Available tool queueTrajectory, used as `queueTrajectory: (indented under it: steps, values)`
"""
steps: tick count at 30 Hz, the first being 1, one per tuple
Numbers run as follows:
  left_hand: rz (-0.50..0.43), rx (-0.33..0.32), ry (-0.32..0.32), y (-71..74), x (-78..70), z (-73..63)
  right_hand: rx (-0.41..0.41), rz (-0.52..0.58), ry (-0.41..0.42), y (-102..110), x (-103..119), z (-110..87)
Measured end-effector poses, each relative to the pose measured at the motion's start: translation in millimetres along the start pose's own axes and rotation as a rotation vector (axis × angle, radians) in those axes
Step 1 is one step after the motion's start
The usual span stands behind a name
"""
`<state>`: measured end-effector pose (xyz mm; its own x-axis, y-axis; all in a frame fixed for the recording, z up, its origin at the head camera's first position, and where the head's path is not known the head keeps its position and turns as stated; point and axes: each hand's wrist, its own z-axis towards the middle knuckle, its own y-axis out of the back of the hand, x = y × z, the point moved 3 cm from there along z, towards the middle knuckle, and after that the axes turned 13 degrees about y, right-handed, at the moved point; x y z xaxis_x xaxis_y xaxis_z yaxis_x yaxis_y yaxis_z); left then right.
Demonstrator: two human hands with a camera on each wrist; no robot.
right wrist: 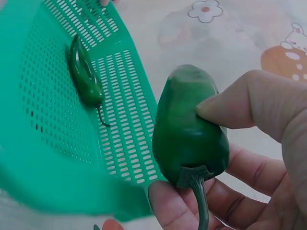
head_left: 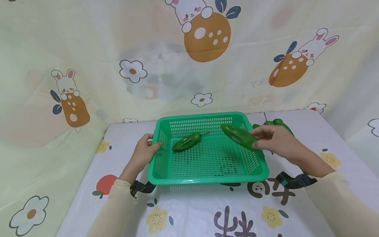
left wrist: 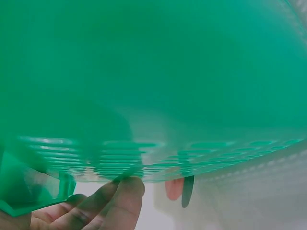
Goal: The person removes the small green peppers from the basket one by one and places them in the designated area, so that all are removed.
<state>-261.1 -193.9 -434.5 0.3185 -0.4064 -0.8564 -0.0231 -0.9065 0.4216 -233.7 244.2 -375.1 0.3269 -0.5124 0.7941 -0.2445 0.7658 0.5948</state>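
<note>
A green plastic basket (head_left: 207, 181) with slotted walls is on the table, tilted toward me in the head view. My left hand (head_left: 142, 153) grips its left rim, thumb on top and fingers (left wrist: 125, 199) under the outside edge. One green pepper (head_left: 187, 142) lies inside on the left part of the basket floor. Over the basket's right side, my right hand (head_left: 276, 143) pinches another green pepper (head_left: 238, 135) between thumb and fingers. In the right wrist view this held pepper's stem (right wrist: 200, 203) points toward the camera.
Several more green peppers (head_left: 279, 122) lie on the table beyond the basket's right side, partly hidden behind my right hand. A white patterned cloth (head_left: 183, 214) covers the table. Behind it hangs a printed curtain (head_left: 165, 95) with rabbits and flowers.
</note>
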Motion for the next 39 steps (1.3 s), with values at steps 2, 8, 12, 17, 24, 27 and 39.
queueTrajectory:
  steps: [2, 8, 12, 17, 24, 27, 39]
  values:
    - [0.000, 0.002, -0.002, -0.3, 0.1, 0.6, -0.012, 0.008, -0.009, 3, -2, -5.3]
    - [-0.001, 0.006, -0.006, -0.6, 0.5, 1.5, -0.048, -0.024, -0.041, 11, -12, -22.6]
    - [0.006, 0.001, -0.007, -0.3, 0.8, 1.0, -0.078, -0.046, -0.050, 16, -19, -33.9]
    - [0.007, 0.002, -0.002, -0.7, 0.3, -0.2, -0.138, -0.030, -0.056, 22, -30, -48.5]
    - [0.010, 0.004, -0.008, -0.8, -0.2, -0.1, -0.219, 0.016, -0.071, 25, -44, -64.5]
    - [0.008, 0.005, -0.003, -0.5, -0.4, -1.0, -0.236, 0.016, -0.099, 26, -53, -70.9]
    - [0.002, -0.002, 0.002, 0.2, -1.2, -3.0, -0.237, 0.061, -0.266, 16, -92, -93.8]
